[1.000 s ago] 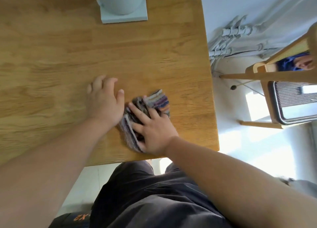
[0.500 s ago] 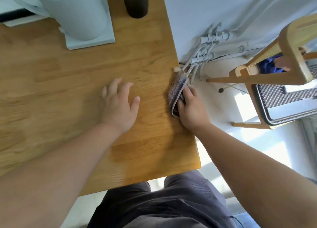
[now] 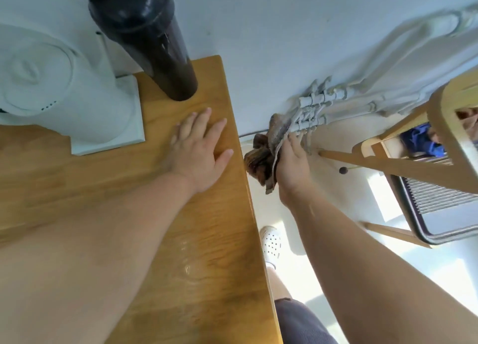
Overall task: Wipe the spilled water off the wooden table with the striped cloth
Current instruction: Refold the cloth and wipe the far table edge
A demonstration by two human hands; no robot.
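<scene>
Left hand (image 3: pixel 199 152) flat on the light-brown wooden tabletop (image 3: pixel 219 305), palm down, fingers straight and slightly spread, nothing in its hold, thumb close to the right edge of the board. Right hand (image 3: pixel 291 162) off the tabletop, out past that right edge and above the pale floor, fingers curled round the bunched striped cloth (image 3: pixel 261 160) in a full grip. Cloth crumpled into a brownish-grey wad, stripes blurred and hard to make out, up in the air just beside the table edge and not resting on the wood, one loose flap sticking up beyond the fingertips.

On the tabletop, nearer the body than the left hand and beside the left forearm, a glistening patch of spilled water (image 3: pixel 187 266) with a few small beads, well apart from the cloth.

At the far end of the tabletop, a white rounded plastic appliance on a square white base (image 3: pixel 64 90), and just beside it a tall dark cylindrical bottle with an orange top (image 3: pixel 155 46), standing close to the far right corner.

Beyond the table, grey pipes (image 3: pixel 315 106) low along the pale wall, a light wooden chair frame (image 3: pixel 439 142) to the right, a white perforated clog (image 3: pixel 270 243) on the floor below the right forearm, and dark grey shorts (image 3: pixel 302 323) at the bottom.
</scene>
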